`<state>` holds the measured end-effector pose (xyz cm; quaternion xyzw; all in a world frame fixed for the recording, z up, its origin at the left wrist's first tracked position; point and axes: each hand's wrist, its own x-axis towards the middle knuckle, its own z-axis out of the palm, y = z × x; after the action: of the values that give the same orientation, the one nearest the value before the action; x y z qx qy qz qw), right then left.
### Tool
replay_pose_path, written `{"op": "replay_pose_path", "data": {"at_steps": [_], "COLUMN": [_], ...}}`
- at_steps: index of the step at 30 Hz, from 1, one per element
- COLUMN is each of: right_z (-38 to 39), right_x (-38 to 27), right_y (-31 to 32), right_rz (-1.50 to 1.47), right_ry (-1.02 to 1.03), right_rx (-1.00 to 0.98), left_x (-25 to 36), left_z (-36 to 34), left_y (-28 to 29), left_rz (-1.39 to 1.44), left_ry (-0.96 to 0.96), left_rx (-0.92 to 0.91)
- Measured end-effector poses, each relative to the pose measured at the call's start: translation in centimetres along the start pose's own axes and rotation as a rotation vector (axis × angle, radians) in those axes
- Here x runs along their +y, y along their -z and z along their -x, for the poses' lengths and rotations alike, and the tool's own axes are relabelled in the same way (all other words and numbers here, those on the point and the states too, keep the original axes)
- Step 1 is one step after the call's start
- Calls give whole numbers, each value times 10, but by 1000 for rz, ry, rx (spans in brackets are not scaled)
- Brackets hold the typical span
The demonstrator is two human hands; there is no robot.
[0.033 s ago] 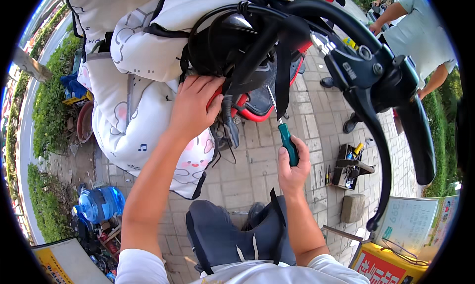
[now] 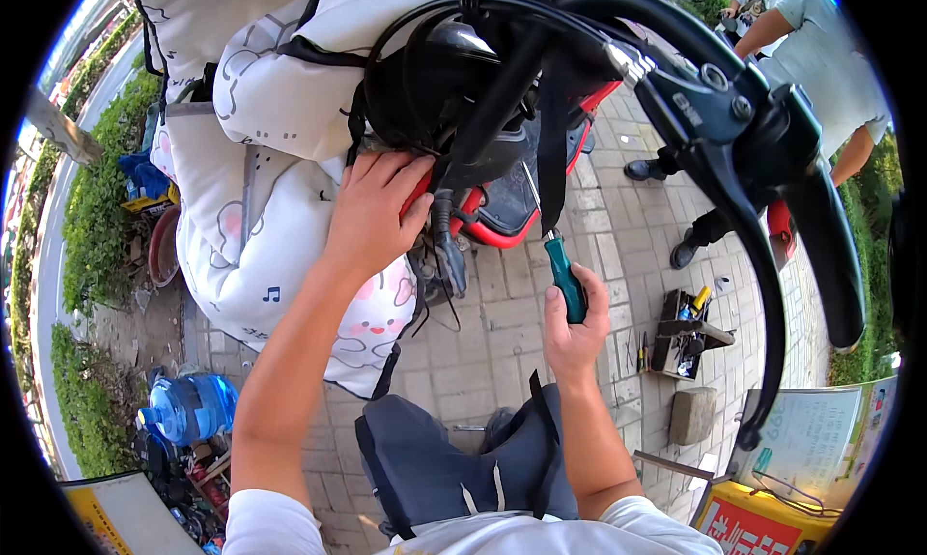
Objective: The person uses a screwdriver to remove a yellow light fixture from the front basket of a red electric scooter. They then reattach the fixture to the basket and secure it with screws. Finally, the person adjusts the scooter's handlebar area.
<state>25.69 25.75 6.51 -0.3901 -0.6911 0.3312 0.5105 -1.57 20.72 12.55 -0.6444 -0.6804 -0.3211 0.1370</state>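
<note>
My right hand (image 2: 579, 333) is closed around the green handle of a screwdriver (image 2: 563, 277). Its metal shaft points up and away, beside a hanging black strap (image 2: 553, 159) and next to the scooter's (image 2: 497, 228) red and black body. My left hand (image 2: 379, 205) lies at the scooter's front, its fingers stretched over the edge of a red part and its thumb apart. Left of that hand bulges a white quilted cover (image 2: 261, 265) with cartoon prints. A black handlebar with a brake lever (image 2: 719, 169) arches over the upper right. Where the screwdriver's tip meets the scooter I cannot make out.
On the paving at right stand an open toolbox (image 2: 681, 338) and a stone block (image 2: 691, 415). A person in a light shirt (image 2: 821, 62) stands beyond the handlebar. At lower left lies a blue water bottle (image 2: 191, 407); a yellow box with a whiteboard (image 2: 801, 429) stands lower right.
The handlebar and brake lever have shifted slightly right and down in the view. The person beyond has moved a little. Both my hands keep nearly the same places.
</note>
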Motion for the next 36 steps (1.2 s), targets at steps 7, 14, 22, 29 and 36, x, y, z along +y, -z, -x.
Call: {"op": "replay_pose_path", "data": {"at_steps": [7, 14, 22, 29, 36], "right_z": [-6, 0, -9, -5, -19], "right_x": [69, 50, 47, 37, 10], "right_y": [-21, -33, -49, -54, -35], "right_rz": [-44, -112, -185, -159, 41], "right_ry": [289, 247, 275, 218, 231], "right_rx": [184, 181, 217, 236, 196], "left_x": [-14, -11, -9, -13, -17], "left_z": [13, 20, 17, 18, 18], "left_y": [-22, -31, -36, -35, -36], "left_rz": [-121, -224, -235, -200, -216], "left_ry": [-45, -12, -64, -57, -62], "left_rx": [38, 23, 111, 112, 125]}}
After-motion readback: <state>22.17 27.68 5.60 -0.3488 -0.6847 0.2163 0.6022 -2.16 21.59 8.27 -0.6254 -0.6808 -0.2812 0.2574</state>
